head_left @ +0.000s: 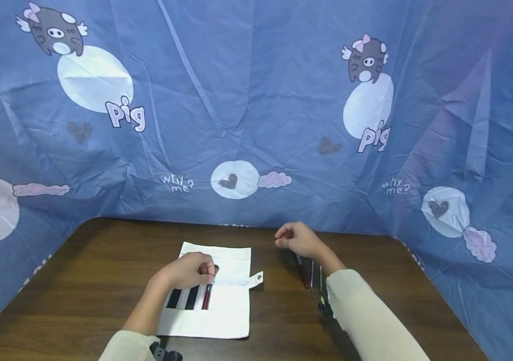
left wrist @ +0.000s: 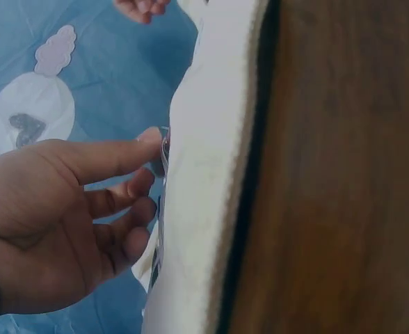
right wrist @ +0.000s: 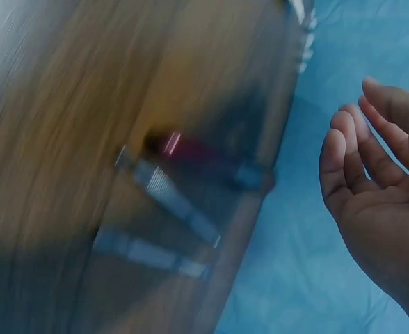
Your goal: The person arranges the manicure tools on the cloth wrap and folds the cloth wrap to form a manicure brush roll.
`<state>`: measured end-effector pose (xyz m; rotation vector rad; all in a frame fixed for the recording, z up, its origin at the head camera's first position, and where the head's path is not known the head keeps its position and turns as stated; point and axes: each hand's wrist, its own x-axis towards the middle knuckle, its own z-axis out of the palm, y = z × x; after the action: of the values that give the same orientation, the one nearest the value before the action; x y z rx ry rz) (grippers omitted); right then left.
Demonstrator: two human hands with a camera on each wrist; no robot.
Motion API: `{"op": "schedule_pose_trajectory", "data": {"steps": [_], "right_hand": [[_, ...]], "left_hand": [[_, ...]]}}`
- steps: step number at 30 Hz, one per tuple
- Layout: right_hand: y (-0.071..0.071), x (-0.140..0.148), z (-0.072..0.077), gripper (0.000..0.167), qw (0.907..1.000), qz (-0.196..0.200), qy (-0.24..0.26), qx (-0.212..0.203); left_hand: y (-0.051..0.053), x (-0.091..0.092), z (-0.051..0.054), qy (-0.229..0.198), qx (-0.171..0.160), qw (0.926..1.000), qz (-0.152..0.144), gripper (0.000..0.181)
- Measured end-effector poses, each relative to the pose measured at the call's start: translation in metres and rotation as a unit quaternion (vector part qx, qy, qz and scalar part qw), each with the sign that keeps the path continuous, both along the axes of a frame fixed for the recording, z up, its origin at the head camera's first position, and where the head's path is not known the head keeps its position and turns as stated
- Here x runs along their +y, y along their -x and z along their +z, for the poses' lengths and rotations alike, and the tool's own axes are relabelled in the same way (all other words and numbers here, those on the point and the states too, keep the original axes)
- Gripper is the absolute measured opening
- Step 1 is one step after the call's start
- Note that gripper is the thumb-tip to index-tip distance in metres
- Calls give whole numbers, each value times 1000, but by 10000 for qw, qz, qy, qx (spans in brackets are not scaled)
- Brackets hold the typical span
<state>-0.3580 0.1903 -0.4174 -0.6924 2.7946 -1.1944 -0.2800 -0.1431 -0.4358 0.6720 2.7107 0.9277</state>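
A white fold-out case [head_left: 226,323] lies spread on the table, with dark strips [head_left: 191,297] and a slim red-handled tool [head_left: 206,297] in it. My left hand [head_left: 188,271] is over the case, its thumb and a finger pinching the tool's upper end; the left wrist view shows that hand [left wrist: 58,216] at the case's edge, the tool mostly hidden. To the right, my right hand [head_left: 300,239] hovers above the table with loosely bent fingers and nothing in them. Below it lie a dark red tool [head_left: 303,273] and two thin silvery tools [head_left: 312,276], blurred in the right wrist view.
A strap with a snap [head_left: 256,279] sticks out from the case's right side. Brown wooden table [head_left: 103,271] surrounds it. Behind the table hangs a blue cloth [head_left: 247,125] printed with pigs. Dark wrist cameras [head_left: 166,353] sit on the sleeves.
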Motion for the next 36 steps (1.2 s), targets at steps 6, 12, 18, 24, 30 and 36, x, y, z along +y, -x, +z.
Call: {"op": "schedule_pose_trajectory", "data": {"steps": [6,12,18,24,30,36], "right_hand": [[-1,32,-7,22,9979,-569,-269,-179],[-3,46,-14,30,9953,-780,-556,-103],[-4,41,-17,34,9947,-839,-553,-223],[-3,33,-20,38,9952,-813,-485,-257],[-2,26,-28,43,9941,-786,-734,-171],[-3,17,-31,46,9940,-626,-851,-266]], "left_hand": [[-1,4,1,145,-55,9997,-188,14],[-4,5,0,148,-125,9997,-112,13],[-7,10,-2,144,-51,9999,71,17],[-7,16,-2,347,-127,9985,401,20],[-5,15,-4,321,-173,9987,351,19],[-2,12,-6,55,-226,9997,108,14]]}}
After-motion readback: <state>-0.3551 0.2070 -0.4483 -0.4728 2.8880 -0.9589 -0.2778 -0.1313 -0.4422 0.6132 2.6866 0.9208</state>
